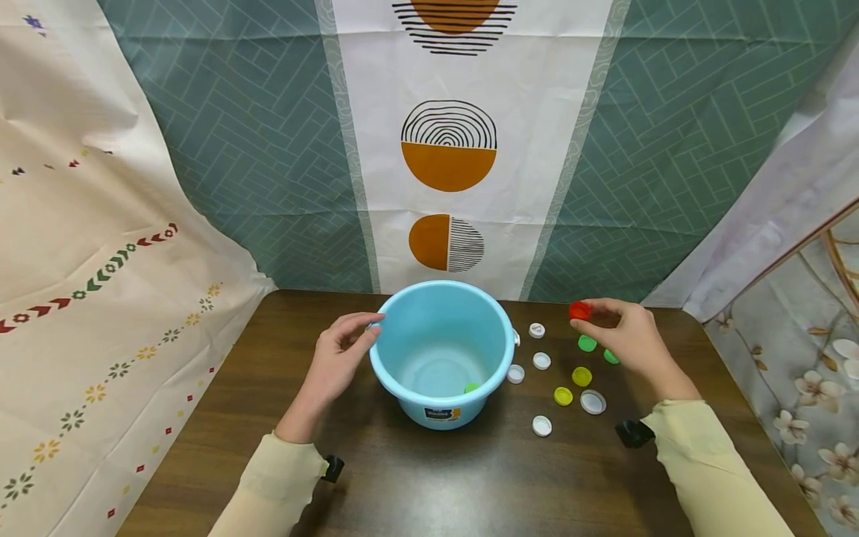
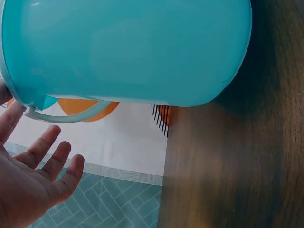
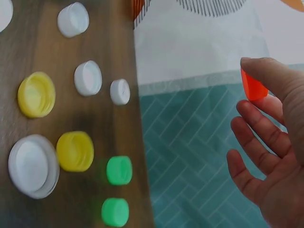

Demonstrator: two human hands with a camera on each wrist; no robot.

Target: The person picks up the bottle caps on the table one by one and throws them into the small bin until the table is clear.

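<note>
Head view: a light blue bucket [image 1: 441, 350] stands upright on the dark wooden surface [image 1: 470, 477], against a patterned backdrop [image 1: 448, 142]. One green cap [image 1: 471, 388] lies on the bucket floor; nothing else shows inside. The left hand [image 1: 341, 356] rests at the bucket's left rim, fingers loosely extended and holding nothing. The right hand [image 1: 627, 335] is raised right of the bucket and pinches a red cap [image 1: 580, 310] between thumb and forefinger. Loose caps lie on the surface between bucket and right hand: five white caps [image 1: 593, 402], two yellow caps [image 1: 581, 376], two green caps [image 1: 587, 343].

Left wrist view: the bucket's outer wall [image 2: 128, 47] and its handle [image 2: 61, 115] fill the upper frame. The left hand [image 2: 28, 185] lies just beside the handle, fingers [image 2: 57, 159] spread and relaxed.

Right wrist view: the red cap [image 3: 253, 87] sits under the thumb tip; the remaining fingers [image 3: 259, 130] are open and slightly curved. Visible on the surface: five white caps [image 3: 33, 165], one only partly in frame; two yellow caps [image 3: 75, 151]; two green caps [image 3: 118, 170].
</note>
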